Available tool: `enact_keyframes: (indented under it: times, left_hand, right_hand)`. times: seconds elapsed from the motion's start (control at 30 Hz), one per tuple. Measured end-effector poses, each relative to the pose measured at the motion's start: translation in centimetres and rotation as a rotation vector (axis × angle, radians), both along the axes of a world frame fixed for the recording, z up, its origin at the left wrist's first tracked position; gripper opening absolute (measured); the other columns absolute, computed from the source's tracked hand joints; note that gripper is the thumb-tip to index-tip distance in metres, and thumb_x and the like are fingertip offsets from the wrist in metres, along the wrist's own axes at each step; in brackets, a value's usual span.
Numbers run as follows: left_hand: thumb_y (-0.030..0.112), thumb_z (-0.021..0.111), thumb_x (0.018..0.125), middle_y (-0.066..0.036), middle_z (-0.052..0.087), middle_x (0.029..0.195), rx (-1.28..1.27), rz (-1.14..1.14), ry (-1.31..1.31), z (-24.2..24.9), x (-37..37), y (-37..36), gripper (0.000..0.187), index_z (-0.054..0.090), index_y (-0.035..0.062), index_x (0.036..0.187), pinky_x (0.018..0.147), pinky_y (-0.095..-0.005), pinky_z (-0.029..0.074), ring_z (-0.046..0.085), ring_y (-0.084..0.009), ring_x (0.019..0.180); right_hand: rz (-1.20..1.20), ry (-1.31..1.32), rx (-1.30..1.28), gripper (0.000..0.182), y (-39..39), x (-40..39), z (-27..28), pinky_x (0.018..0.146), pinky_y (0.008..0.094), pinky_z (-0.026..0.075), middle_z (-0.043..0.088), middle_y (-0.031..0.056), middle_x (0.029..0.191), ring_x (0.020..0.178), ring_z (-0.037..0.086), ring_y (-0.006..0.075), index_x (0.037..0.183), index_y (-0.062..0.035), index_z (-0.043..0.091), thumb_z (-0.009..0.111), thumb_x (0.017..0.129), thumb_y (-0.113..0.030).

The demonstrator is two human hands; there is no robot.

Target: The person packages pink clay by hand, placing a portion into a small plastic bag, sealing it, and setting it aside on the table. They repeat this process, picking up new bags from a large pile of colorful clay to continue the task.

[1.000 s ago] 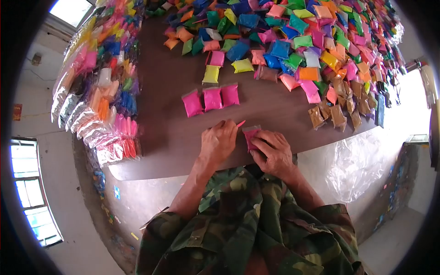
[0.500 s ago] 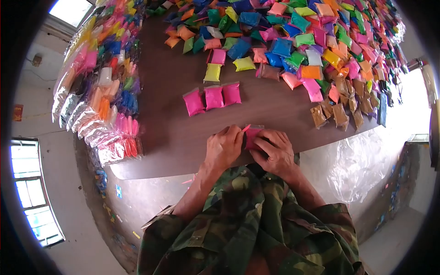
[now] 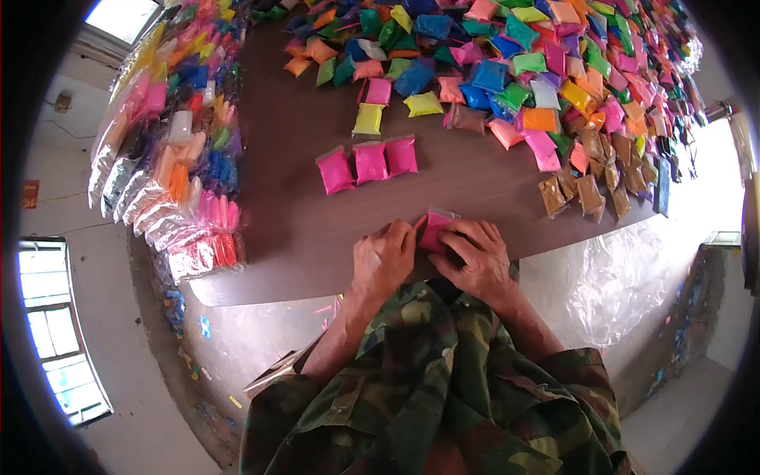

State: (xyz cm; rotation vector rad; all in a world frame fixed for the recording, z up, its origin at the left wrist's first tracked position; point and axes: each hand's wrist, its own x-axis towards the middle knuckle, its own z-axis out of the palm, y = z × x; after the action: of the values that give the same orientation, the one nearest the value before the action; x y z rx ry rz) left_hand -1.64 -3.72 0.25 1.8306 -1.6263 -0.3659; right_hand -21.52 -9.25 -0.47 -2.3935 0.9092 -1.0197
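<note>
Bright pink square packet in clear film (image 3: 434,234): between the hands, near the table's front edge, close to the body, likely for easy two-handed reach.
Right hand (image 3: 475,257): fingers clamped over its right side, apparently to steady the soft packet.
Left hand (image 3: 384,257): curled closed on a slim coral-pink strip (image 3: 419,225), against the packet's left side; fingertips hidden.
Three magenta pillow-shaped packets (image 3: 370,163): in a row beyond the hands, perhaps grouped by colour.
Multicoloured heap of small packets (image 3: 514,71): farther back, perhaps leaving working room.

A tilted, clear-topped pink packet (image 3: 435,230) is in the right hand (image 3: 480,258) — pink stick (image 3: 420,225) alongside.
</note>
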Motion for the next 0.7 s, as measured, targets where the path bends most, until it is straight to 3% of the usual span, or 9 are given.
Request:
enact_keyframes:
  times: [0.23,0.5,0.6,0.7]
  left_hand:
    - [0.007,0.072,0.092,-0.015,0.070,0.078,-0.030,-0.035,0.013,1.6,-1.4,1.9,0.006,0.066,0.0062,0.091,0.061,-0.0462,0.055,0.071,-0.0377,0.070]
    - [0.008,0.073,0.093,-0.015,0.069,0.076,-0.018,0.088,-0.163,-0.8,0.5,2.1,0.006,0.067,0.0073,0.092,0.059,-0.0467,0.054,0.070,-0.0382,0.068]
    - [0.009,0.074,0.092,-0.014,0.069,0.076,-0.004,0.123,-0.045,0.2,1.1,2.0,0.008,0.067,0.0071,0.090,0.059,-0.0461,0.054,0.069,-0.0383,0.067]
    - [0.009,0.076,0.091,-0.014,0.068,0.075,-0.143,0.011,0.025,0.9,-0.8,1.9,0.010,0.067,0.0069,0.090,0.058,-0.0455,0.053,0.069,-0.0383,0.066]
  right_hand:
    - [-0.006,0.061,-0.003,0.033,0.1,-0.3,-0.2,0.081,0.0409,0.053,0.069,0.0038,0.127,0.093,0.068,0.0276,0.109,-0.0115,0.074,0.081,0.077,-0.011]
    - [-0.047,-0.011,-0.048,0.028,-0.1,0.4,-0.9,0.077,0.0392,0.052,0.073,-0.0013,0.118,0.089,0.068,0.0240,0.104,-0.0134,0.076,0.083,0.077,-0.009]
    - [-0.051,-0.019,-0.057,0.027,-0.2,0.4,-1.0,0.075,0.0392,0.052,0.073,-0.0010,0.117,0.087,0.068,0.0243,0.103,-0.0138,0.077,0.084,0.077,-0.011]
    - [-0.059,-0.007,-0.044,0.025,0.0,0.4,-0.9,0.074,0.0393,0.051,0.073,-0.0006,0.117,0.087,0.067,0.0246,0.101,-0.0143,0.077,0.085,0.077,-0.012]
